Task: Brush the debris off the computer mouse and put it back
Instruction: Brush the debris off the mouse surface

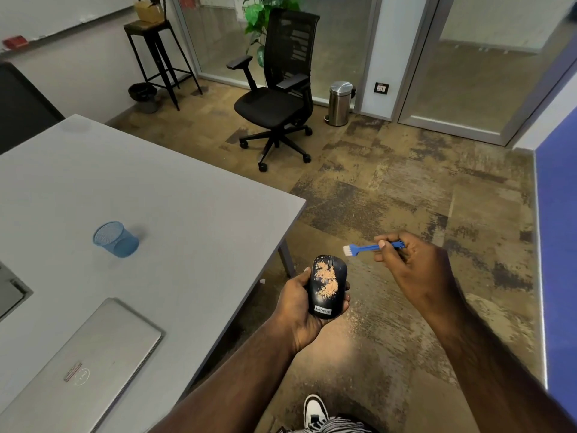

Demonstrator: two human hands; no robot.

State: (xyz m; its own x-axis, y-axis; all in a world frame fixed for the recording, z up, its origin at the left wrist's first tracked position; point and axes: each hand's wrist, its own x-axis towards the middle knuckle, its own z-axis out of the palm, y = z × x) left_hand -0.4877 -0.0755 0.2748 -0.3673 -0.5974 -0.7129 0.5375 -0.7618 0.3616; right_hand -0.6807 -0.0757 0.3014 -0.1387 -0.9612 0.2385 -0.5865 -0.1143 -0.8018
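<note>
Head view: left hand (296, 310) grips glossy black mouse (327, 285), tan grit (326, 278) speckled

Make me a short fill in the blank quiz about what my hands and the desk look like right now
1. The left hand holds a black ____ dusted with tan debris.
2. The right hand pinches a small blue ____ with white bristles.
3. The blue mesh cup stands on the grey ____.
4. The silver laptop on the table is ____.

Missing words: mouse; brush; table; closed
</note>
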